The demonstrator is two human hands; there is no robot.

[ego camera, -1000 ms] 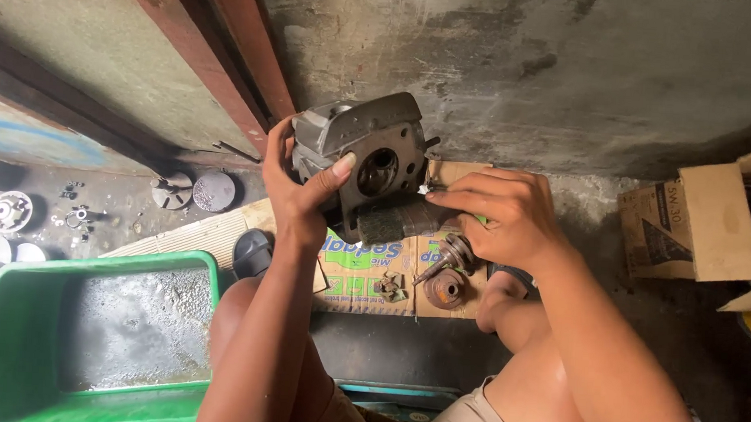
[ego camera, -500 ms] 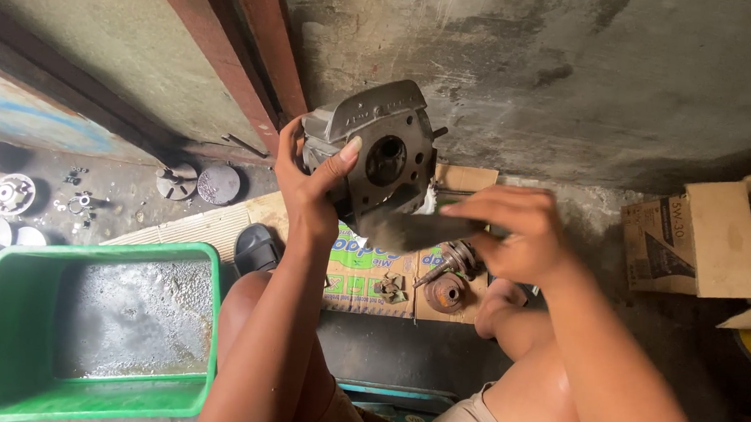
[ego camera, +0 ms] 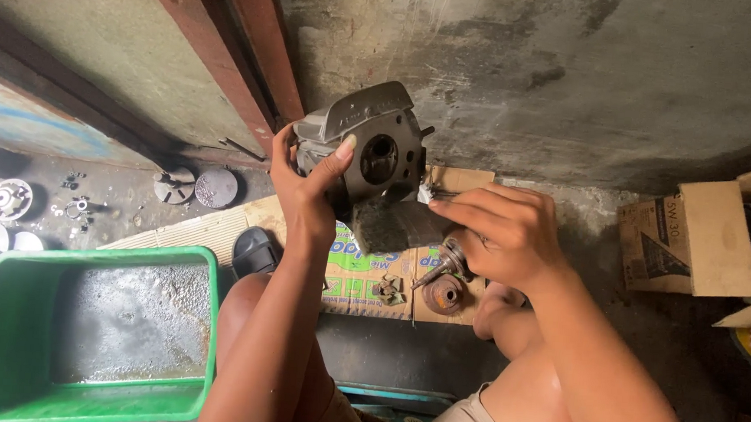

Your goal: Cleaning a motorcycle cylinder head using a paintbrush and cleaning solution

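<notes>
My left hand (ego camera: 307, 189) grips a grey metal engine cylinder head (ego camera: 371, 145) and holds it up in front of the concrete wall, thumb resting on its face beside a round port. My right hand (ego camera: 500, 232) is closed around a thin tool with a small white tip (ego camera: 429, 194) that points at the right side of the cylinder head. A dark greasy rag or block (ego camera: 396, 225) hangs just below the head, between both hands.
A green plastic tub (ego camera: 3, 336) with murky liquid sits at lower left. Flattened cardboard (ego camera: 363, 267) on the floor carries small metal parts (ego camera: 444, 289). Gears and discs (ego camera: 194, 187) lie at left. An open cardboard box (ego camera: 704, 235) stands at right.
The cylinder head has been lifted a little higher and tilted, its port now facing me more. My right hand moved up toward its right side with the thin tool.
</notes>
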